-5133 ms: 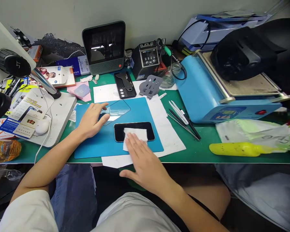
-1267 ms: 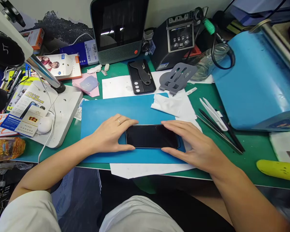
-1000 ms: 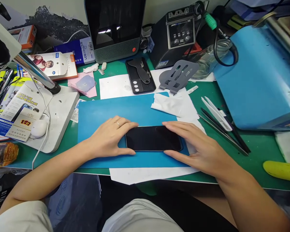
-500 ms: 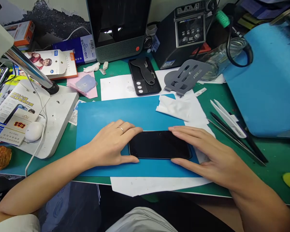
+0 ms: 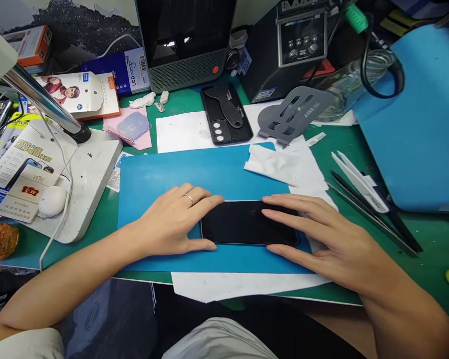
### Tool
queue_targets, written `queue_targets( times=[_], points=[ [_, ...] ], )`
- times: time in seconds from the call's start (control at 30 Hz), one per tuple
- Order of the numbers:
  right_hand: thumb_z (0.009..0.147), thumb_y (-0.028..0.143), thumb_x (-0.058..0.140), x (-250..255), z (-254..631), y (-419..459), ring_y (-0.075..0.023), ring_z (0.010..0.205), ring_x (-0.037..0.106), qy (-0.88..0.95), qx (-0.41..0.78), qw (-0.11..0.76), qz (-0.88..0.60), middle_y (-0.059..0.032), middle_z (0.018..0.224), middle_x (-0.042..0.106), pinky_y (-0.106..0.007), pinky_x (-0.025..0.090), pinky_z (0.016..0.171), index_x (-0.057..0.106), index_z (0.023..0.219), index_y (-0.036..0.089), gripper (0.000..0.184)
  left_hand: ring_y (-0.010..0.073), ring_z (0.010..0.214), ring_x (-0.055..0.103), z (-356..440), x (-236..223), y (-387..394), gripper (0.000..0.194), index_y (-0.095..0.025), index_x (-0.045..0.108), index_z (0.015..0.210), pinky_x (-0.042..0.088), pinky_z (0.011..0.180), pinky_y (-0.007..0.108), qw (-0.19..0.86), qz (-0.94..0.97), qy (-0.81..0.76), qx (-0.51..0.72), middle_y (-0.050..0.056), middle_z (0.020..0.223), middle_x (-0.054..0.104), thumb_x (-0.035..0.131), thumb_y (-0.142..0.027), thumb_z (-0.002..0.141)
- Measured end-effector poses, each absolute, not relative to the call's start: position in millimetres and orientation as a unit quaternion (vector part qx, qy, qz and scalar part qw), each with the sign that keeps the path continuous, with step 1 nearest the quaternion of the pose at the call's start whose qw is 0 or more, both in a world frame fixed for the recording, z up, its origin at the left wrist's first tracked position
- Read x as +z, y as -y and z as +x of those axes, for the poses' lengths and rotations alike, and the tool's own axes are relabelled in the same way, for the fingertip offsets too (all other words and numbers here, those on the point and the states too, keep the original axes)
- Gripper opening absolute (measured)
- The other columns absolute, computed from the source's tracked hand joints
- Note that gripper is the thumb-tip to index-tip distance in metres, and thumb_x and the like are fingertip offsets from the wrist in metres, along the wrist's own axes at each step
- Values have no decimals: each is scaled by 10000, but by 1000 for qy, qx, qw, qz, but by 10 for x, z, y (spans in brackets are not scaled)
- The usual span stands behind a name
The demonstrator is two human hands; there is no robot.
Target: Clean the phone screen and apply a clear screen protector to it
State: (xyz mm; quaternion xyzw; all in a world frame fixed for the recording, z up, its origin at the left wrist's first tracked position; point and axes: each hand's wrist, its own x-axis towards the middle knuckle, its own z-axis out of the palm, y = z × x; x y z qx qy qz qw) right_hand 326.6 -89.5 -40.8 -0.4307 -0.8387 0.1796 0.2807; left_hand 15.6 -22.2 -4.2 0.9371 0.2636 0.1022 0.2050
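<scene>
A smartphone (image 5: 247, 222) with a dark screen lies flat, long side across, on the blue mat (image 5: 164, 169). My left hand (image 5: 183, 217) grips its left end, fingers along the far edge and thumb at the near edge; a ring is on one finger. My right hand (image 5: 318, 234) spans the right end, with the thumb at the near edge and the forefinger at the far edge. Another right finger rests over the screen. The right hand partly hides that end of the phone.
Behind the mat lie a black phone case (image 5: 228, 117), a grey slotted holder (image 5: 294, 114) and a white wipe (image 5: 271, 164). Tweezers (image 5: 374, 214) are at right, near a blue sheet (image 5: 415, 124). A white lamp base (image 5: 93, 174) stands left; a monitor (image 5: 187, 40) is at the back.
One finger of my right hand has parted from the forefinger and moved over the screen. My left hand keeps its hold. The camera view has shifted slightly.
</scene>
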Motion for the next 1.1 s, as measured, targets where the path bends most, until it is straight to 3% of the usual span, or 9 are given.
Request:
queue_targets(
  times=[0.27, 0.73, 1.1],
  points=[
    [966, 287, 705, -424, 3273, 896, -371, 1293, 651, 837, 180, 282, -433, -23, 1422, 668, -606, 608, 1026, 476, 1553, 523, 673, 313, 1116, 632, 162, -38, 221, 816, -119, 489, 1462, 544, 928, 450, 194, 940, -260, 110, 162, 1301, 665, 838, -542, 857],
    [973, 275, 700, -412, 3266, 905, -333, 1336, 619, 835, 192, 270, -439, -48, 1460, 642, -562, 576, 1087, 483, 1561, 454, 652, 317, 1121, 633, 159, -23, 230, 822, -156, 453, 1503, 537, 935, 460, 200, 937, -270, 94, 160, 1302, 657, 812, -553, 879],
    [956, 340, 729, -435, 3271, 917, -338, 1323, 635, 822, 196, 274, -460, -75, 1448, 661, -543, 580, 1081, 394, 1617, 387, 743, 321, 1158, 634, 160, -29, 236, 998, -203, 294, 1573, 532, 981, 474, 247, 916, -297, 108, 134, 1285, 679, 877, -510, 824]
  ],
)
